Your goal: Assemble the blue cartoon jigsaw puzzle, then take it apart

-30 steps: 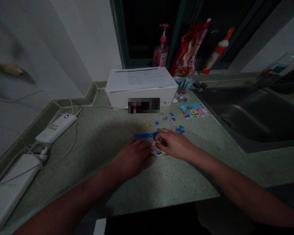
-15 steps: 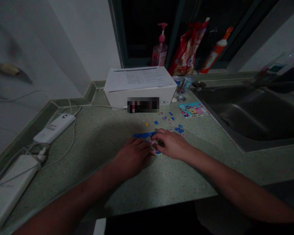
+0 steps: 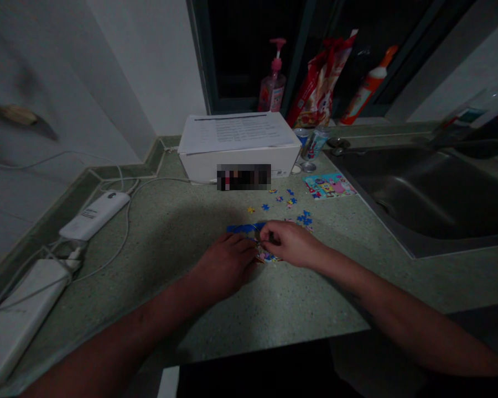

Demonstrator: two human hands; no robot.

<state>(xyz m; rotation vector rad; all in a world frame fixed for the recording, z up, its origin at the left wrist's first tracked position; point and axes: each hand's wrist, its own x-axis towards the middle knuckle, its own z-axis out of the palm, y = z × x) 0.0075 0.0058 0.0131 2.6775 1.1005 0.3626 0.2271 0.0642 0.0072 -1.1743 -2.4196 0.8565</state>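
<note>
My two hands meet over a small, partly joined jigsaw puzzle [image 3: 243, 228] with a blue edge, lying on the green speckled counter [image 3: 274, 309]. My left hand [image 3: 226, 265] rests flat on the puzzle's near left side, fingers extended. My right hand [image 3: 288, 243] is curled, thumb and fingers pinched on a small puzzle piece at the puzzle's top right. Several loose blue and yellow pieces [image 3: 288, 203] lie scattered just beyond my hands. A colourful picture card [image 3: 329, 185] lies further right.
A white box [image 3: 238, 146] topped with a printed sheet stands behind the puzzle. A steel sink [image 3: 431, 193] fills the right. Cans [image 3: 315, 145], a pink pump bottle [image 3: 273, 83], a red bag [image 3: 319, 83] and an orange bottle [image 3: 367, 85] stand by the window. White chargers [image 3: 94, 214] and cables lie left.
My right hand has curled and drawn slightly left, closing its pinch at the puzzle's top edge. My left hand has barely moved.
</note>
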